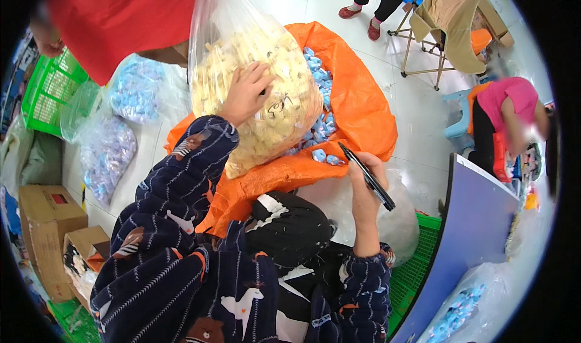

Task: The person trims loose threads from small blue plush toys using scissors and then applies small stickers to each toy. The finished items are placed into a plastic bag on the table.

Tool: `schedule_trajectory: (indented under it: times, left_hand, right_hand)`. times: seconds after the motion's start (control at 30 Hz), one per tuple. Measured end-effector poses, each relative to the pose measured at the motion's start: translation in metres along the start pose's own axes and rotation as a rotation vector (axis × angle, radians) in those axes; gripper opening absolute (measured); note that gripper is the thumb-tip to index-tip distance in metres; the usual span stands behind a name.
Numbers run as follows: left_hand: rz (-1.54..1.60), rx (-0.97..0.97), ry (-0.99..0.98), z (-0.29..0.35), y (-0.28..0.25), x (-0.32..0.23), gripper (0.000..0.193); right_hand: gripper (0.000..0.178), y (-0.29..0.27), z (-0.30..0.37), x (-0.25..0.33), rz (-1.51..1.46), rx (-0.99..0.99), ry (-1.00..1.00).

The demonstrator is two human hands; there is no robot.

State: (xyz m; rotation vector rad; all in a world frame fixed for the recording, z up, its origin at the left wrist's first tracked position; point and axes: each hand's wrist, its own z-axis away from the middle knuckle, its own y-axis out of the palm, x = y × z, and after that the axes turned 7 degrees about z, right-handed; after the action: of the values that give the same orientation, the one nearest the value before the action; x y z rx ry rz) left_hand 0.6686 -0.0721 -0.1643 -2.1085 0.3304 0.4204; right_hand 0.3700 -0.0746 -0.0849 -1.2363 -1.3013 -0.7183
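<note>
Head view: left fingers [256,77] spread over a bag [260,137] bearing black handwriting [278,104], right fingers [371,160] gripping a marker [370,181].

black handwriting [279,105] marks the clear bag of yellow pieces [260,128]; a label [59,199] on a brown carton [45,240] is illegible.

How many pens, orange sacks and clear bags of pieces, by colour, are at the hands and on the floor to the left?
Black marker pen, in right hand: 1
Orange plastic sack: 1
Clear plastic bag of yellow pieces, under left hand: 1
Clear plastic bag of blue pieces: 1
Clear plastic bag of pale purple pieces: 1
Total: 5
</note>
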Motion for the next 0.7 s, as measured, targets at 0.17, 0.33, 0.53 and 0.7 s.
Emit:
schedule_trajectory:
  times: [0.17, 0.33, 0.53, 0.7]
  left_hand:
    - [-0.007, 0.074, 0.049, -0.01, 0.001, 0.034, 0.027]
    - [0.006, 0.044, 0.061, -0.012, 0.007, 0.041, 0.031]
    - [0.017, 0.053, 0.053, -0.01, 0.009, 0.049, 0.031]
    - [0.038, 0.022, 0.062, -0.009, 0.012, 0.053, 0.032]
  right_hand:
    - [0.021, 0.043, -0.036, -0.034, -0.085, 0.138, 0.063]
    - [0.021, 0.084, -0.064, -0.068, -0.06, 0.22, -0.033]
    - [0.018, 0.116, -0.081, -0.094, -0.07, 0.18, -0.072]
    - [0.017, 0.126, -0.088, -0.103, 0.009, 0.15, -0.171]
